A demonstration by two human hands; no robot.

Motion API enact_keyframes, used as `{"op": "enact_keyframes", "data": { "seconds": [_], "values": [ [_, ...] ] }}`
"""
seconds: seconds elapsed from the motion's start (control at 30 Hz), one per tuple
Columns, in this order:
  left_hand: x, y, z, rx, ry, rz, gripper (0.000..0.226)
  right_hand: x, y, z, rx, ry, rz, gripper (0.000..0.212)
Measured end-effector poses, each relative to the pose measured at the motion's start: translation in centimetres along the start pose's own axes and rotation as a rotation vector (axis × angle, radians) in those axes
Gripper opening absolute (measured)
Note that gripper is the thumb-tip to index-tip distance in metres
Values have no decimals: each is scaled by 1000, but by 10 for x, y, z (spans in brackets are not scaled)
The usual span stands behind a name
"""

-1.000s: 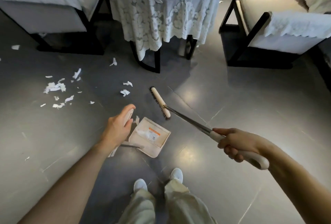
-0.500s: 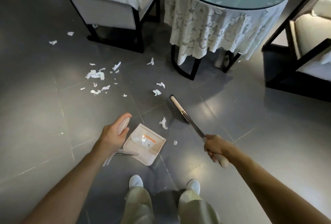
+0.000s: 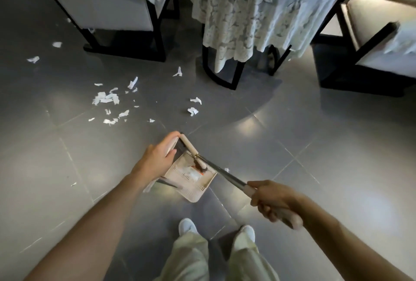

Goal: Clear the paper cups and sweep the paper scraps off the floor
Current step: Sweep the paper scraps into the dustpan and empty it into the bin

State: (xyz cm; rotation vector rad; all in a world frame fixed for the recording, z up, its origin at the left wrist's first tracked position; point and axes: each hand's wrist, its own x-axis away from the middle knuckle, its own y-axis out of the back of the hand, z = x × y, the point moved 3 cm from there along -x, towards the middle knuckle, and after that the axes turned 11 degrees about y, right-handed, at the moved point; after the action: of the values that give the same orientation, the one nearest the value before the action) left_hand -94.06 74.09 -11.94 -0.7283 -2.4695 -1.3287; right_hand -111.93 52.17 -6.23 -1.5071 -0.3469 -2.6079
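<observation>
A beige dustpan (image 3: 193, 181) stands on the grey floor just ahead of my feet. My left hand (image 3: 158, 159) grips its upright handle. My right hand (image 3: 270, 199) grips the cream handle of a broom, and the broom head (image 3: 191, 149) lies across the dustpan's mouth beside my left hand. White paper scraps (image 3: 108, 98) are strewn over the floor to the upper left. Two more scraps (image 3: 193, 106) lie ahead of the dustpan, and one small scrap (image 3: 227, 169) sits just right of it. No paper cup is visible.
A round glass table with a lace cloth (image 3: 258, 17) stands ahead. An armchair (image 3: 112, 8) stands to its left and another armchair (image 3: 382, 33) to its right, both on black frames. A few stray scraps (image 3: 33, 59) lie far left.
The broom head has swept back from the open floor to the dustpan's mouth. The scrap that lay in front of the dustpan is gone from the floor. My view has shifted slightly.
</observation>
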Motion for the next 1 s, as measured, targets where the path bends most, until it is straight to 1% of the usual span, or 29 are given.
{"op": "enact_keyframes", "data": {
  "seconds": [0.07, 0.2, 0.37, 0.47, 0.57, 0.67, 0.73, 0.83, 0.9, 1.0],
  "values": [
    [4, 2, 3, -18, -7, 14, 40, 13, 5, -7, -49, -10, -44, 39],
    [18, 0, 1, -29, -40, 15, 42, 29, 12, -21, -35, 41, -126, 46],
    [43, -14, -7, -62, -64, 40, 40, 31, 20, -51, 18, 72, -244, 35],
    [56, -26, -12, -84, -83, 75, 37, 25, 22, -79, 15, 42, -261, 27],
    [65, -38, -17, -132, -106, 115, 37, 23, 18, -101, -33, 6, -271, 25],
    [66, -40, -14, -140, -106, 98, 39, 21, 2, -107, -106, -40, -235, 22],
    [64, -36, -10, -124, -95, 65, 40, 17, -16, -103, -171, -66, -190, 25],
    [61, -31, -11, -113, -148, 45, 41, 16, -45, -90, -263, -103, -115, 27],
    [58, -27, -10, -103, -146, 56, 41, 19, -56, -76, -347, -112, -86, 25],
    [52, -17, -5, -102, -159, 75, 41, 27, -57, -57, -422, -113, -76, 33]
  ]
}}
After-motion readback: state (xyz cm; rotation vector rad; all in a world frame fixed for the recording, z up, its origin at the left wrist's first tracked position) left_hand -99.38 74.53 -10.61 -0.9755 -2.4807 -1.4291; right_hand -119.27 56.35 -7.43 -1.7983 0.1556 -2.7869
